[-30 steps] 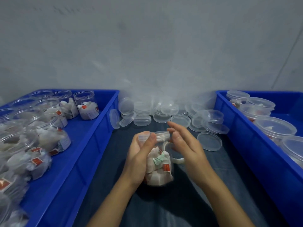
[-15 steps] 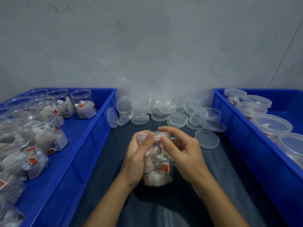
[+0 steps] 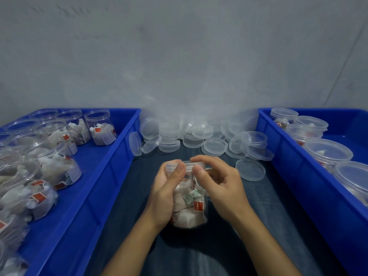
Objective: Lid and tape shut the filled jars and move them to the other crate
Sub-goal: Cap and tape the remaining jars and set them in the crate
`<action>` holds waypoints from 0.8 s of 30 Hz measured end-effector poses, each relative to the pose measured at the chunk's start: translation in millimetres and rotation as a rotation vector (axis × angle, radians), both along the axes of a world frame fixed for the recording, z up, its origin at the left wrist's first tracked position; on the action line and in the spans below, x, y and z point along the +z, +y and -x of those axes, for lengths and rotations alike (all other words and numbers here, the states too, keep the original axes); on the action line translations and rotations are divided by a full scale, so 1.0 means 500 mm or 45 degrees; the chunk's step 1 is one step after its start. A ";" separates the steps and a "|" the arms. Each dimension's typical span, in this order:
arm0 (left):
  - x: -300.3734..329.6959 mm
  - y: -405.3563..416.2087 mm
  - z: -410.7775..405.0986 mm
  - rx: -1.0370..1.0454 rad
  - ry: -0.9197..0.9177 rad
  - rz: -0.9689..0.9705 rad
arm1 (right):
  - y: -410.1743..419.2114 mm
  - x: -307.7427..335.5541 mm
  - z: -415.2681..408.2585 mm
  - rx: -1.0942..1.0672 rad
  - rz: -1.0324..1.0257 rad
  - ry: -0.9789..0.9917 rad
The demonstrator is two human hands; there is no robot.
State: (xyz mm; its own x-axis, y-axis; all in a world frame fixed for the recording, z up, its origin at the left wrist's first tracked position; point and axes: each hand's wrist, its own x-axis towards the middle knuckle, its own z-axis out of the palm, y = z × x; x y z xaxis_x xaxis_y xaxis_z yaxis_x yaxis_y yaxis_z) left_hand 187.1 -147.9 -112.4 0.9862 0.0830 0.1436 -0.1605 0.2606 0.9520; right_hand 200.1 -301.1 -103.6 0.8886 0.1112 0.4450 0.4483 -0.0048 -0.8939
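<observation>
Between two blue crates, on the dark tabletop (image 3: 139,196): one clear jar (image 3: 189,206) stuffed with tea bags, upright. Left hand (image 3: 165,194) wrapped around its side, thumb up at the rim. Right hand (image 3: 217,186) at the lid (image 3: 187,166), thumb and forefinger pinching close at the lid's edge; whether tape sits in that grip too fine to tell. Far side of the jar hidden behind both hands. Behind, against the wall, a loose pile of clear lids (image 3: 199,136), edges blurring into one another, one single lid (image 3: 250,169) lying apart. Left crate (image 3: 111,162) holding open filled jars (image 3: 59,156), nearest ones cut off by the frame. Right crate (image 3: 298,176) holding lidded jars (image 3: 326,152), contents hazy, partly cut off.
</observation>
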 end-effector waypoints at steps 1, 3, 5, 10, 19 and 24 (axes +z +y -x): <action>0.000 0.000 0.000 0.000 -0.001 0.002 | 0.000 0.000 -0.002 0.011 -0.017 -0.003; 0.000 0.000 -0.001 -0.006 0.002 0.009 | -0.003 0.000 -0.003 0.029 -0.043 0.001; -0.001 0.001 -0.001 -0.011 0.006 0.013 | -0.004 0.001 -0.003 0.033 -0.045 -0.001; -0.003 0.002 -0.002 -0.017 -0.008 0.022 | -0.005 0.007 -0.001 0.002 -0.020 -0.005; 0.001 0.002 0.001 -0.003 -0.031 -0.009 | 0.008 0.008 0.003 0.029 -0.098 0.005; 0.006 0.002 0.006 0.011 -0.053 -0.006 | 0.011 0.009 0.007 0.003 -0.049 0.022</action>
State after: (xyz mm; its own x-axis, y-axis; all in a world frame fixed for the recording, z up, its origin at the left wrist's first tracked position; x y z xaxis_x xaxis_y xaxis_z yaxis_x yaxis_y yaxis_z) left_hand 184.1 -146.9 -109.6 0.9786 0.0905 0.1850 -0.2023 0.2542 0.9457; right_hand 196.7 -295.4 -99.3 0.8961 0.0966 0.4333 0.4324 0.0304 -0.9012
